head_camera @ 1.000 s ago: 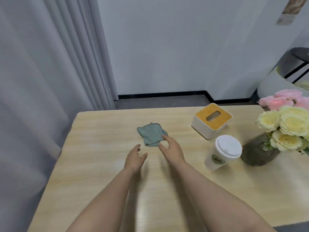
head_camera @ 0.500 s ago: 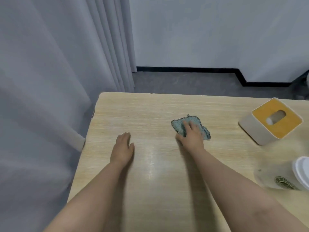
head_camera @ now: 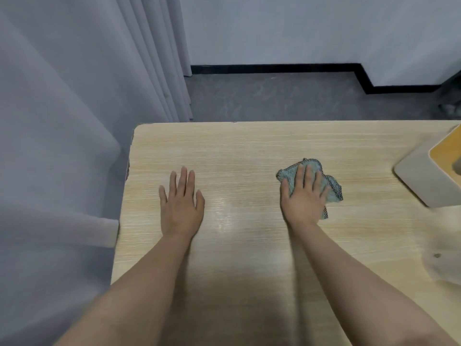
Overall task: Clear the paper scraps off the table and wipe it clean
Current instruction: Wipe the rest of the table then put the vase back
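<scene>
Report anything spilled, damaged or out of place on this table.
Nothing stands out. The right hand presses the rumpled cloth flat on the table, the left hand rests flat beside it. No scraps or spills show.

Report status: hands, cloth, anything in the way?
Left hand flat on table. Right hand flat, pressing cloth. No scraps visible. Tissue box at right edge.

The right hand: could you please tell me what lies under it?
The right hand presses flat on a blue-green cloth on the table. The cloth's middle is covered.
</scene>
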`<action>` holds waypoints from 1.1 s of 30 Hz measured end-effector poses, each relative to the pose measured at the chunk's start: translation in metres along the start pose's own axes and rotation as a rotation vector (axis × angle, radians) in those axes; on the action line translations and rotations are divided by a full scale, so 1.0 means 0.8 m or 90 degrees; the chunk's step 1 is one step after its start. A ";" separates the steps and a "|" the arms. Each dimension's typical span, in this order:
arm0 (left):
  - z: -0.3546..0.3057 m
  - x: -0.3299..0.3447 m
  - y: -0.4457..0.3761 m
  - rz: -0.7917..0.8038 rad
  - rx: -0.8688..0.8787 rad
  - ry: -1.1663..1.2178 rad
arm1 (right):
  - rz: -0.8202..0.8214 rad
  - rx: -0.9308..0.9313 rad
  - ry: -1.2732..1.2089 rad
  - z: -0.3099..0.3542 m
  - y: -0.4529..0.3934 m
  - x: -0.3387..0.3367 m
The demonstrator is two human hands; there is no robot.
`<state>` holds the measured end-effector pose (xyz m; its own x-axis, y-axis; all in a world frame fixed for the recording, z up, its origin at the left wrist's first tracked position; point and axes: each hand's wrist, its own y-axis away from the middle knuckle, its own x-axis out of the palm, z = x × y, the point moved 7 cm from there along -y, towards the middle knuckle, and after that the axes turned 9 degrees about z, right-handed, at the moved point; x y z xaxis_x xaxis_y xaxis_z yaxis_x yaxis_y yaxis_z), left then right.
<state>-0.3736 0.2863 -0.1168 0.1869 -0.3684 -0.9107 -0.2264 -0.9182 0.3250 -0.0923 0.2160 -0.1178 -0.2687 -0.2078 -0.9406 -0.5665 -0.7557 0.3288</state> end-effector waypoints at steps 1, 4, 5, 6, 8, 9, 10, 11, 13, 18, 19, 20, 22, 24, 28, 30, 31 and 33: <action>0.000 0.000 0.000 -0.005 -0.001 0.004 | -0.007 -0.004 0.006 0.001 -0.001 0.000; 0.001 -0.001 0.000 -0.008 -0.006 0.007 | -0.019 -0.023 0.003 0.004 -0.003 0.000; 0.001 -0.001 0.000 -0.009 -0.008 0.005 | -0.020 -0.030 -0.001 0.006 -0.003 0.000; 0.001 -0.001 0.000 -0.009 -0.010 0.005 | -0.020 -0.038 -0.005 0.008 -0.004 -0.001; 0.000 -0.001 0.000 -0.007 -0.010 0.007 | -0.014 -0.050 -0.014 0.013 -0.005 -0.002; 0.000 -0.002 0.000 -0.006 -0.009 0.009 | -0.008 -0.058 -0.020 0.013 -0.005 -0.005; 0.001 -0.001 0.000 -0.005 -0.009 0.011 | 0.001 -0.072 -0.028 0.013 -0.004 -0.006; 0.001 -0.001 0.000 -0.006 -0.009 0.013 | 0.010 -0.094 -0.037 0.010 -0.003 -0.008; 0.003 -0.001 -0.001 -0.008 -0.010 0.010 | 0.020 -0.138 -0.046 -0.001 0.002 -0.014; 0.003 0.000 -0.002 -0.005 -0.018 -0.005 | 0.002 -0.107 -0.009 -0.001 -0.001 -0.010; 0.003 0.000 -0.002 -0.005 -0.019 -0.008 | 0.003 -0.101 -0.009 0.009 -0.005 -0.009; 0.004 0.000 -0.002 -0.006 -0.021 -0.010 | -0.001 -0.104 -0.007 0.021 -0.012 -0.009; 0.004 0.000 -0.002 -0.008 -0.023 -0.010 | -0.006 -0.140 0.003 0.051 -0.027 -0.011; 0.003 0.000 -0.002 -0.008 -0.021 -0.011 | 0.009 -0.210 0.014 0.090 -0.045 -0.012; 0.003 -0.001 -0.003 -0.009 -0.015 -0.012 | 0.044 -0.321 0.023 0.186 -0.065 -0.009; 0.004 0.000 -0.004 -0.009 -0.017 -0.016 | 0.067 -0.439 0.052 0.241 -0.044 0.000; 0.004 0.000 -0.004 -0.009 -0.019 -0.018 | 0.082 -0.514 0.074 0.267 -0.025 0.008; 0.004 0.000 -0.005 -0.010 -0.022 -0.021 | 0.102 -0.617 0.101 0.293 0.002 0.018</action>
<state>-0.3757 0.2905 -0.1191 0.1591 -0.3492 -0.9235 -0.1902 -0.9287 0.3184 -0.2800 0.3575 -0.1108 -0.1388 -0.3797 -0.9146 0.3679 -0.8773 0.3083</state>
